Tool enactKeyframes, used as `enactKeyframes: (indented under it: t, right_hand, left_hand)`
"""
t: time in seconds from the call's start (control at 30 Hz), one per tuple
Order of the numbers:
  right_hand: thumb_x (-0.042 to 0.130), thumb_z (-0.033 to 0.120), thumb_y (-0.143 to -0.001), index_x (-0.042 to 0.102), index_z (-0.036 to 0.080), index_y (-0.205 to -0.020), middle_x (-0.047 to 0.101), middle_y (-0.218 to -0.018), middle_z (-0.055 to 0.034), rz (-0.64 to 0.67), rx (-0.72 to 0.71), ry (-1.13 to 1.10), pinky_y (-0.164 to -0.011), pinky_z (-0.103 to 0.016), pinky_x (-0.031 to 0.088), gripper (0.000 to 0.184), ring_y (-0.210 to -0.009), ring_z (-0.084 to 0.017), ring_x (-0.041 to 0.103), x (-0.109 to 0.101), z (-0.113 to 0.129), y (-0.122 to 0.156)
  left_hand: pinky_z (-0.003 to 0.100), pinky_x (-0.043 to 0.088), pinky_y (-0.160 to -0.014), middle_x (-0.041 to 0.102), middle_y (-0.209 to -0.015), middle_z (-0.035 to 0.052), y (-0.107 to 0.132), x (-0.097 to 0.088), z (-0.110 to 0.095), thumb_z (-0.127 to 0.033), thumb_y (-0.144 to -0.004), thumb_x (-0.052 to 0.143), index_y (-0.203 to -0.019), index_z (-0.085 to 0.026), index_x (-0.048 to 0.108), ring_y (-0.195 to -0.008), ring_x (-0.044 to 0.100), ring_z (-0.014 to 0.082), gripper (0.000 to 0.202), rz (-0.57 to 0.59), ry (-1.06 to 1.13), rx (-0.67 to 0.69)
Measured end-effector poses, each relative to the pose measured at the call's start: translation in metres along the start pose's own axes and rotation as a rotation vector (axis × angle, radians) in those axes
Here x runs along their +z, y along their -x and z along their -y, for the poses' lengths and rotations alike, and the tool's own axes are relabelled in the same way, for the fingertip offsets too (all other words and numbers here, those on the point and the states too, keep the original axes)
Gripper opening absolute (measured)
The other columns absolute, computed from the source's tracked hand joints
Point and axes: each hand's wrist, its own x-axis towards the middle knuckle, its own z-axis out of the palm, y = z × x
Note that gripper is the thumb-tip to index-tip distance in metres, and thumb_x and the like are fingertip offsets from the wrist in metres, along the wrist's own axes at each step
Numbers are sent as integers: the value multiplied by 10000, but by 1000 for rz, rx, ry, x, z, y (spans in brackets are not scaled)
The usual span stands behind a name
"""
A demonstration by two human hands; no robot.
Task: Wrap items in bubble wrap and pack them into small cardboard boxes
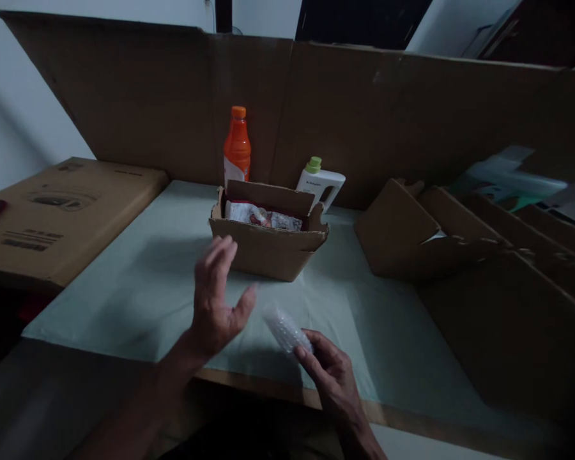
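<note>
My right hand (329, 369) pinches a small roll of bubble wrap (285, 330) between thumb and fingers, above the front part of the table. Whether anything is wrapped inside cannot be made out. Raised to the left of it, my left hand (217, 297) is open with fingers up and thumb apart, slightly blurred and holding nothing. Just beyond that hand stands an open cardboard box (273, 249). Inside the box lies a printed plastic packet (263, 216), its lower part hidden by the front wall.
Behind the box stand an orange bottle (238, 147) and a white jug with a green cap (322, 182). Open cardboard boxes (397, 230) line the right side, with blurred bottles (512, 176) in them. A flat carton (62, 211) lies left. A tall cardboard panel (345, 108) closes the back.
</note>
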Motion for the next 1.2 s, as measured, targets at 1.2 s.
enactKeyframes:
  t: [1.2]
  right_hand:
    - [453,116,-960,644,114,-1264,717,-1176,-207,588,-388,1688,-840,-358,532,359,-1087,-310,704,50,156,-229]
  left_hand:
    - [532,379,-1152,440,-1526,124,-10,32,56,-138,-915,563,-1227,-231,604,-1445,399,315,328,-267,-81,118]
